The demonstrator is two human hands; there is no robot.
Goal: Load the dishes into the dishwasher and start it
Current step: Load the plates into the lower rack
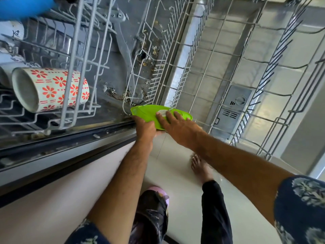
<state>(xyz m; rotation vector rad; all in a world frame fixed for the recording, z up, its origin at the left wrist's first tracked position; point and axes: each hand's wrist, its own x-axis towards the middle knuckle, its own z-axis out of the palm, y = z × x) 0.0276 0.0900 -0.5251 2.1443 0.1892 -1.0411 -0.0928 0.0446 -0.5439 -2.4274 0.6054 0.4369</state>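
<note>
A bright green plastic plate [146,112] with a white sticker on its underside hangs at the near edge of the pulled-out lower rack [202,71]. My left hand [145,128] grips the plate's near rim from below. My right hand [177,127] lies on the plate's underside with fingers spread flat over the sticker. The upper rack [77,50] at left holds a white mug with red flowers [51,88] lying on its side, other white cups [7,73] behind it, and a blue item [21,7] at the top left corner.
The dishwasher door [263,55] lies open under the lower rack, with the detergent dispenser [232,106] showing through the wires. Food bits litter the tub floor [149,55] around the spray arm. My bare foot [200,166] stands on the pale tiled floor. A cabinet front [52,187] runs along the left.
</note>
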